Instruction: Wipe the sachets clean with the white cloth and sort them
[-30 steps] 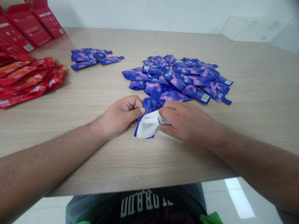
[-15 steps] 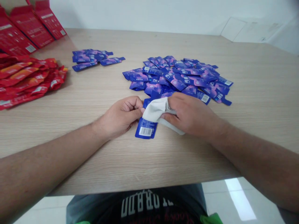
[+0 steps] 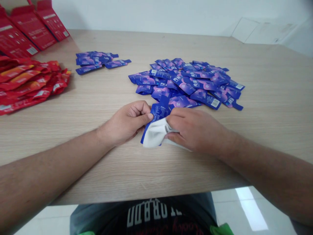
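Observation:
My left hand [image 3: 133, 122] pinches the left edge of a blue sachet [image 3: 159, 111] between thumb and fingers. The sachet shows small white print, and its narrow spout end points away from me. In my right hand [image 3: 193, 129] is a bunched white cloth [image 3: 156, 132], pressed over the sachet's near half and hiding it. Just beyond the hands lies a pile of blue and purple sachets [image 3: 186, 83], some face up and some showing barcodes.
A smaller group of blue sachets [image 3: 90, 61] lies at the back left. Red sachets [image 3: 36, 83] are heaped at the left, in front of red cardboard boxes [image 3: 34, 27]. The wooden table [image 3: 117, 173] ends close to my body, and a white wall [image 3: 156, 16] stands behind it.
My right hand has slid the cloth toward me along the sachet, uncovering its upper printed part and covering the barcode end. My left hand keeps its hold in nearly the same place.

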{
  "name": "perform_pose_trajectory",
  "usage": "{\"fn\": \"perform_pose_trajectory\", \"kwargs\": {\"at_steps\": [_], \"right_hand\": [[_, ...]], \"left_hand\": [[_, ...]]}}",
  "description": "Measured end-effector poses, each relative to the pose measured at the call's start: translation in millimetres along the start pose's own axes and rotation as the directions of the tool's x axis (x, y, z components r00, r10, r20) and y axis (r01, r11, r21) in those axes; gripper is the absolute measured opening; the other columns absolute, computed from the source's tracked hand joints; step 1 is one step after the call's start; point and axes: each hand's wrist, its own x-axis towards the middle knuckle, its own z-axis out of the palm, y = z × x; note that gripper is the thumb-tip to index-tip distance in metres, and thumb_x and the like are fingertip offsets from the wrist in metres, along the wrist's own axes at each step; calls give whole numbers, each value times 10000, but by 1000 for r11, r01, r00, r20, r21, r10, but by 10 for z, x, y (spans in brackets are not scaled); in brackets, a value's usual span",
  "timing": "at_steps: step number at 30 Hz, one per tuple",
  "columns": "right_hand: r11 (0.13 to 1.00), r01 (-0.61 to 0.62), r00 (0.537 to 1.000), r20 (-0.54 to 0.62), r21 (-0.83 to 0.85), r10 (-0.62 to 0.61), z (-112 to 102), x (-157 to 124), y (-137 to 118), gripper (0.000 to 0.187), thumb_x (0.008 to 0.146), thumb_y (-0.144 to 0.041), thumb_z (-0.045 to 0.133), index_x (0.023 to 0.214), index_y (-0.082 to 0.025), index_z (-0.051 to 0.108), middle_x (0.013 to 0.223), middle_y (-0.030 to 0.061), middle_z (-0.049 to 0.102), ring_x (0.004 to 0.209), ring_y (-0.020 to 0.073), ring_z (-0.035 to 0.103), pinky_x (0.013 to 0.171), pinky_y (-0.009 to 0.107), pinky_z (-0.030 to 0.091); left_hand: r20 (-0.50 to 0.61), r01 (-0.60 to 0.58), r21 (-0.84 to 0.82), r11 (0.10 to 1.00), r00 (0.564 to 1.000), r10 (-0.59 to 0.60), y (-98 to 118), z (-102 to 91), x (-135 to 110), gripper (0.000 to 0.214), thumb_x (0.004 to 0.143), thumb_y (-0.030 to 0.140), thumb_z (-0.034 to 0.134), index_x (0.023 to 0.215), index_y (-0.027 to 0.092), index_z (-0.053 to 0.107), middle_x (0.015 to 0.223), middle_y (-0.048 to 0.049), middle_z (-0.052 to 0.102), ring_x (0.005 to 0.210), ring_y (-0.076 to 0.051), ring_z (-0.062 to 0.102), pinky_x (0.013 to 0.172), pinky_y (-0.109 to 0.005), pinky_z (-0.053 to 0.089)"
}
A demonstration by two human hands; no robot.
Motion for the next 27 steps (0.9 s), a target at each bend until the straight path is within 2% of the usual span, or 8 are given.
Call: {"fn": "perform_pose_trajectory", "kwargs": {"at_steps": [3,4,9,14,19,24,27], "right_hand": [[987,-160,983,-91,-23,157,13,11,43,234,999,-387,583,1012,-159,634,1000,98,656,908,245,600,734,333,395],[984,-177,980,-101,-25,173,15,12,45,239,1001,-388,580,1009,-155,634,1002,101,656,910,246,599,739,336,397],[1000,21,1000,14,-7,-20,4,0,-21,155,966,-348,637,968,-193,643,961,63,648,861,223,596,696,325,373],[987,-161,982,-103,-26,158,5,4,20,230,997,-379,594,1007,-152,635,982,90,647,885,239,596,727,337,387],[1000,10,1000,6,-10,-10,4,-10,-13,160,972,-350,632,967,-190,635,951,59,640,852,224,603,685,325,369],[987,-157,984,-85,-37,154,12,4,51,238,1001,-390,583,1001,-157,631,977,92,647,886,240,602,722,332,390],[999,-33,999,-10,-24,33,8,2,25,175,976,-354,621,971,-179,637,963,73,647,867,226,600,710,323,383]], "left_hand": [[-8,14,-25,1000,1000,-14,2,1,-3,268,782,250,832,776,170,576,627,22,607,518,-91,540,487,-196,386],[-10,15,-23,1000,1000,-16,2,0,-4,266,781,249,832,777,169,578,618,24,601,513,-90,534,484,-194,380],[-8,-2,21,1000,1000,2,4,-2,-7,241,802,240,806,763,166,580,611,25,584,508,-82,513,477,-188,363],[-12,18,-13,1000,1000,-18,-2,-2,-3,248,789,233,812,779,169,572,624,21,606,527,-95,546,500,-196,393],[3,4,20,1000,1000,-4,-12,-18,-7,237,813,250,795,775,167,577,648,8,612,546,-99,553,501,-199,384],[-7,13,0,1000,1000,-13,-12,-23,-6,237,808,248,801,785,173,578,631,17,596,523,-92,524,487,-198,348],[8,6,14,1000,1000,-7,-16,-25,-8,242,815,262,800,778,171,579,604,31,560,491,-75,471,468,-193,316]]}}
